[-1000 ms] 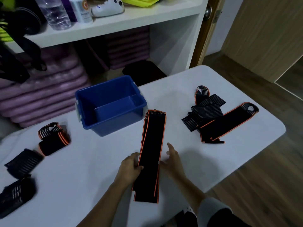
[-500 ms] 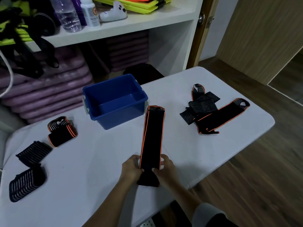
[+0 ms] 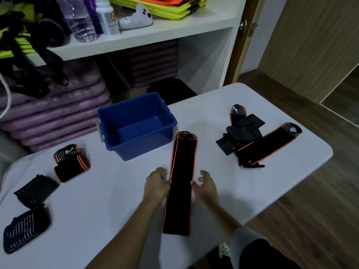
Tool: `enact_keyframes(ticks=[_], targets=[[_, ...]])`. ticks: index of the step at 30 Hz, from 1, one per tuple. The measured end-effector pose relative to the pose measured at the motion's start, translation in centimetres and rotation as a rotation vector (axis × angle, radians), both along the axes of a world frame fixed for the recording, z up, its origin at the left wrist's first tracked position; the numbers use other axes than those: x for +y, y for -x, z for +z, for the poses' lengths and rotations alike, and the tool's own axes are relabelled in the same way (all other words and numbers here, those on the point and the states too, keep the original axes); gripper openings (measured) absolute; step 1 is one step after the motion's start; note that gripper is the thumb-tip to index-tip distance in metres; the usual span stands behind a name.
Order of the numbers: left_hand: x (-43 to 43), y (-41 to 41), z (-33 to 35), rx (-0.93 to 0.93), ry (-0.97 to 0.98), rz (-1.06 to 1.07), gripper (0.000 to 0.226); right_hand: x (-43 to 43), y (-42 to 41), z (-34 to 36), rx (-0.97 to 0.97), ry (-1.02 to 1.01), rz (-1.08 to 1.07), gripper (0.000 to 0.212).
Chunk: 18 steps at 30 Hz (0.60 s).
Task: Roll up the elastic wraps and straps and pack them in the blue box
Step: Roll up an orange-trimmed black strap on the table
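Observation:
A long black wrap with orange edges [image 3: 181,181] lies flat and straight on the white table [image 3: 108,200], its far end near the empty blue box [image 3: 136,125]. My left hand [image 3: 156,184] sits at the wrap's left edge and my right hand [image 3: 206,186] at its right edge, fingers loosely curled, touching the edges at most. A rolled orange-trimmed wrap [image 3: 71,162] and two rolled striped wraps [image 3: 36,190] [image 3: 25,230] rest at the left. A loose pile of unrolled wraps and straps [image 3: 252,140] lies at the right.
White shelves behind the table hold a water bottle [image 3: 77,18], a white bottle [image 3: 106,18], a white controller [image 3: 136,18] and neon folded items. Purple mats [image 3: 58,111] are stacked under the shelf. The table's right edge drops to wooden floor.
Both hands slid from the wrap's near end up to its middle and let go of the pinch. The wrap's near end now lies flat on the table.

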<state>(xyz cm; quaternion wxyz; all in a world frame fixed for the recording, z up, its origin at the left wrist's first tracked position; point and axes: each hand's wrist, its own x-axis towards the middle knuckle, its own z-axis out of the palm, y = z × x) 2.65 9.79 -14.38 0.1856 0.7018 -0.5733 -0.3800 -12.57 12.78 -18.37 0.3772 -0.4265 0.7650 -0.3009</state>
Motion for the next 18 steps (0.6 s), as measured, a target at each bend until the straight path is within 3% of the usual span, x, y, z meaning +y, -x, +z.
enact_keyframes(ticks=[11,18], targets=[[-13.1,5.8,-1.4,0.152,-0.023,0.211,0.034,-14.2,3.7,-1.6,-0.214,0.062,-0.115,0.045],[-14.0,6.0,-2.5,0.203,0.084,0.329,0.022,-15.5,3.0,-1.7,-0.405,0.322,-0.204,0.026]])
